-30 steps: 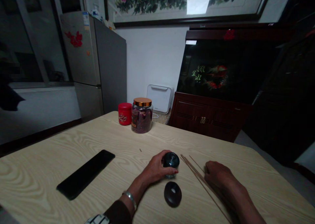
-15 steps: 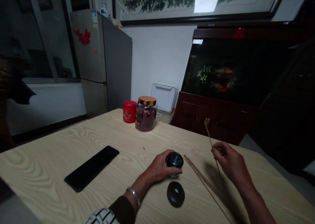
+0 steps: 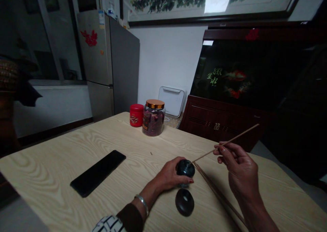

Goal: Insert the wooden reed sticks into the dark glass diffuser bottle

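Note:
My left hand (image 3: 171, 175) is wrapped round a small dark glass bottle (image 3: 186, 168) that stands on the table. A thin wooden stick (image 3: 236, 137) is pinched between the thumb and fingers of my right hand (image 3: 236, 160). The stick slants down to the left, its lower end at the top of the bottle; I cannot tell whether it is inside the opening. Several similar sticks (image 3: 217, 191) lie on the table between my hands. Just in front of the bottle rests a dark, rounded, disc-like piece (image 3: 184, 202) with a light spot in its middle.
On the wood-grain table (image 3: 127, 177) a black phone (image 3: 98, 173) lies at the left. A red canister (image 3: 136, 115) and a copper-lidded jar of dried purplish contents (image 3: 153, 119) stand at the far edge. A tiny brown fragment (image 3: 151, 153) lies mid-table.
My right hand has turned the stick from steep to a leftward slant, bringing its lower end to the bottle's top. My left hand keeps hold of the bottle. The view has shifted slightly.

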A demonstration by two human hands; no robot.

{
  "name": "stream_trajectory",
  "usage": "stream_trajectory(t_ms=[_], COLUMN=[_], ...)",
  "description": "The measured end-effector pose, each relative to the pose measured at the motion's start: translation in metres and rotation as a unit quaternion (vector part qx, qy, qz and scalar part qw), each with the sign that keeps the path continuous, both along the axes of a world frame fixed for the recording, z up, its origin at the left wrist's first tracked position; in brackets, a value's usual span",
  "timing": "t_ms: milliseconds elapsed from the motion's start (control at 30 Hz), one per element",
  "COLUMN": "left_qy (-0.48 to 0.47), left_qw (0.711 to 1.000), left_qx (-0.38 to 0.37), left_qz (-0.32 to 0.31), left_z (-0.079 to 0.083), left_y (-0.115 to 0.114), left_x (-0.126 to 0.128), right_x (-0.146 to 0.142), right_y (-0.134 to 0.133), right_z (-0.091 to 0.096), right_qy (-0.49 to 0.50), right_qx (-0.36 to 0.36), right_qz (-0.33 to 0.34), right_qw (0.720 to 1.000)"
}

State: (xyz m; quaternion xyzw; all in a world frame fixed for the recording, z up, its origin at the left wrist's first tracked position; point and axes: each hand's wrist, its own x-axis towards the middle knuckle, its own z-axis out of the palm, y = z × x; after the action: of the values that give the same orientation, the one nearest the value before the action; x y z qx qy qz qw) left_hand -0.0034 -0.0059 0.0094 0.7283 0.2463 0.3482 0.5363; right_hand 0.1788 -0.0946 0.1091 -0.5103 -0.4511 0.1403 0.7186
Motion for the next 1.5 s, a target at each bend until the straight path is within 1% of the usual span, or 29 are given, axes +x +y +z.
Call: stream_trajectory(t_ms=[100,233,400,600,733,833,900,933,967,1000,1067,1100,1133,1200,1333,1500], left_qy=[0.002,0.011,0.018,0.015,0.009,0.008,0.01,0.012,0.012,0.012,0.01,0.008,0.007,0.004,0.005,0.005], left_qw=[1.0,1.0,1.0,1.0,1.0,1.0,0.999,0.999,0.999,0.999,1.0,1.0,1.0,1.0,1.0,1.0], left_qx=[0.001,0.013,0.023,0.022,0.021,0.028,0.032,0.032,0.03,0.028,0.023,0.022,0.019,0.017,0.017,0.012], left_qz=[0.0,0.007,0.012,0.01,0.008,0.01,0.012,0.013,0.013,0.013,0.01,0.009,0.007,0.003,-0.002,-0.006], left_z=[-0.002,-0.003,-0.002,-0.001,-0.002,-0.002,-0.002,-0.002,-0.002,-0.003,-0.003,-0.002,-0.002,-0.001,0.001,0.001], left_y=[0.001,0.002,0.003,0.002,0.001,0.001,0.001,0.001,0.001,0.001,0.001,0.001,0.001,0.001,0.0,0.0], left_x=[0.0,0.0,0.0,0.0,0.0,-0.001,-0.001,-0.001,-0.001,0.0,0.0,0.0,0.0,0.001,0.0,0.0], right_x=[-0.001,-0.004,-0.009,-0.014,-0.011,0.01,0.03,0.041,0.05,0.057,0.065,0.065,0.064,0.061,0.058,0.057], right_y=[0.001,0.003,0.007,0.015,0.015,0.011,0.007,0.005,0.004,0.002,0.002,0.002,0.002,0.003,0.006,0.006], right_z=[-0.002,-0.008,-0.019,-0.032,-0.028,-0.021,-0.021,-0.024,-0.028,-0.033,-0.046,-0.052,-0.057,-0.064,-0.07,-0.072], right_qy=[-0.004,-0.009,-0.022,-0.019,-0.059,-0.13,-0.213,-0.269,-0.327,-0.381,-0.456,-0.474,-0.485,-0.495,-0.51,-0.534], right_qx=[-0.005,-0.019,-0.077,-0.148,-0.189,-0.222,-0.264,-0.293,-0.326,-0.363,-0.437,-0.466,-0.486,-0.499,-0.496,-0.475], right_qz=[0.004,0.031,0.091,0.143,0.162,0.163,0.153,0.141,0.123,0.102,0.065,0.052,0.043,0.038,0.036,0.025], right_qw=[1.0,0.999,0.993,0.978,0.967,0.952,0.928,0.907,0.878,0.844,0.773,0.745,0.726,0.71,0.702,0.699])
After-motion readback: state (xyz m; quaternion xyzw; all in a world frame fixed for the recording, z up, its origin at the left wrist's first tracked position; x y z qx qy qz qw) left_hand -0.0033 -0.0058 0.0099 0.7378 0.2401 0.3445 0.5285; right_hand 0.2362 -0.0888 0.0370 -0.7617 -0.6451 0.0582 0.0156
